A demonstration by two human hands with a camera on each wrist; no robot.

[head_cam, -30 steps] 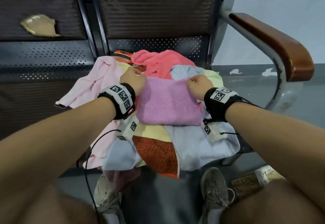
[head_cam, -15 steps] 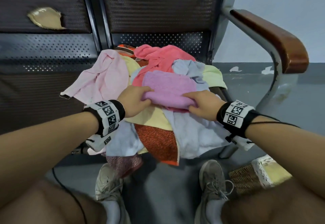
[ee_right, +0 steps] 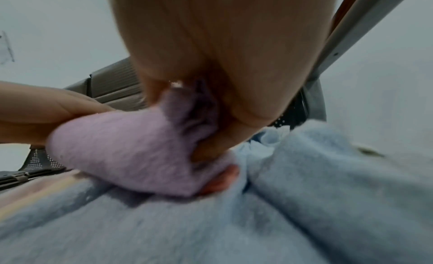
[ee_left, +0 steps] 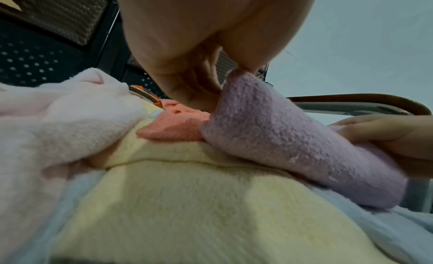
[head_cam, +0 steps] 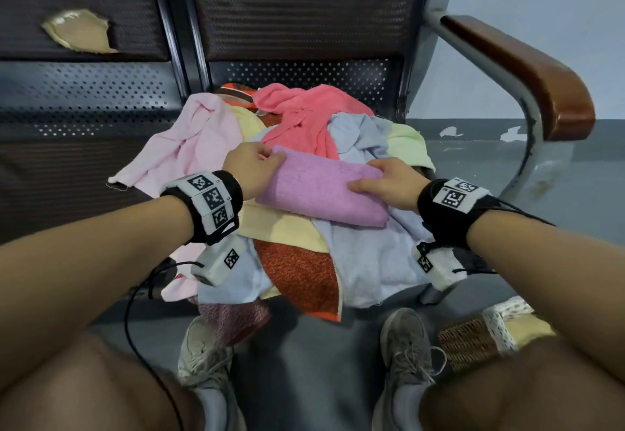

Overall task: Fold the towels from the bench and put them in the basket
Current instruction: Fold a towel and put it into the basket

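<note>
A folded purple towel point(head_cam: 321, 190) point(ee_left: 290, 138) point(ee_right: 131, 153) lies across the top of a pile of towels on the bench seat. My left hand point(head_cam: 253, 168) point(ee_left: 203, 77) pinches its left end between thumb and fingers. My right hand point(head_cam: 389, 183) point(ee_right: 222, 119) grips its right end, fingers curled round the fold. Under it lie pale pink point(head_cam: 189, 139), coral point(head_cam: 304, 116), yellow point(head_cam: 277, 227), light blue point(head_cam: 368, 254) and orange-red point(head_cam: 301, 271) towels. The wicker basket point(head_cam: 473, 339) with a lace rim stands on the floor at the lower right, partly behind my right knee.
The bench's perforated metal back point(head_cam: 304, 75) rises behind the pile. A wooden armrest point(head_cam: 527, 68) on a metal frame curves down at the right. My shoes point(head_cam: 406, 356) stand on the grey floor below the seat edge. A cable point(head_cam: 135, 312) hangs from my left wrist.
The purple towel was spread flat a second ago; both hands folded its far edge toward me, and it is now a narrow folded band held at both ends.
</note>
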